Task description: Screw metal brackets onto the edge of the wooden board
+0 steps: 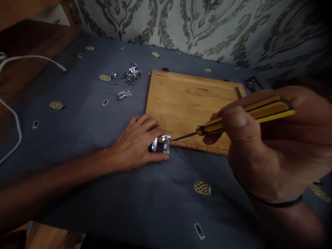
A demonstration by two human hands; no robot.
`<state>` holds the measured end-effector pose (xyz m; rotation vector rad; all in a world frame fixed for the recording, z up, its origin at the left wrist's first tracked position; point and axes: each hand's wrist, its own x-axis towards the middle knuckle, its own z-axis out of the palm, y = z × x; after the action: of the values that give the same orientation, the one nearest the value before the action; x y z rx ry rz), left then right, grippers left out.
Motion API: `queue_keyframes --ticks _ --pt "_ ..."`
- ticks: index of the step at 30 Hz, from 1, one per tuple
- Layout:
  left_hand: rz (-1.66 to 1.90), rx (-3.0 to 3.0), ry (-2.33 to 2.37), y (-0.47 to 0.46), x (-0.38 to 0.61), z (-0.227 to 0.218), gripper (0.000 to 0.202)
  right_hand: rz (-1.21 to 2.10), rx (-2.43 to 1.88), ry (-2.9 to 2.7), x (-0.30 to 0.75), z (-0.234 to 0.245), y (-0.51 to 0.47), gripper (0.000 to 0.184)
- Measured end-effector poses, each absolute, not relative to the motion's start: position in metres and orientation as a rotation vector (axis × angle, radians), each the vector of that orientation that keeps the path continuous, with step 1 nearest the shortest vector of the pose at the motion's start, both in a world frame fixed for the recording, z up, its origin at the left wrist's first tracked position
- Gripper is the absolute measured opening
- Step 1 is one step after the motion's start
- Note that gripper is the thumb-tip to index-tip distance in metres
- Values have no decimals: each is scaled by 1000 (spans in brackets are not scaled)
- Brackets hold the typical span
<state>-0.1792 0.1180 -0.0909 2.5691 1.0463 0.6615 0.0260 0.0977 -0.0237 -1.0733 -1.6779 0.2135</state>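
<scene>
A yellow-and-black screwdriver [259,110] is gripped in my right hand [269,148], its thin shaft pointing left and down. The tip meets or nearly meets a small shiny metal clip [166,147] at the near left corner of a wooden board [189,103]. My left hand [137,141] curls around that corner, thumb below and fingers above, holding the clip there. Another curved metal band [154,145] shows between thumb and fingers, partly hidden. Several small dark holes run along the board's near edge.
Beyond my left hand lie a loose metal clip [124,94] and a pile of small metal clips [131,74]. A white cable [33,57] loops at the left. Dark-framed glasses [253,84] rest behind the board. The patterned wall [168,24] borders the blue tablecloth [103,197].
</scene>
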Motion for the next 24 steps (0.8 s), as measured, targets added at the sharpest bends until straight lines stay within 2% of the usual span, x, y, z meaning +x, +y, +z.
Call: queue_keyframes --ticks 6,14,20,24 --pt "664 2579 1033 118 -180 -91 48 104 -1015 -1746 23 -28 105 19" --pt "645 2585 1026 118 -180 -89 48 174 -1074 -1796 25 -26 101 15" --pt "650 2593 1040 118 -179 -89 46 174 -1131 -1936 35 -17 97 4" --pt "666 2582 1032 117 -178 -90 48 160 -1038 -2042 40 -17 103 3"
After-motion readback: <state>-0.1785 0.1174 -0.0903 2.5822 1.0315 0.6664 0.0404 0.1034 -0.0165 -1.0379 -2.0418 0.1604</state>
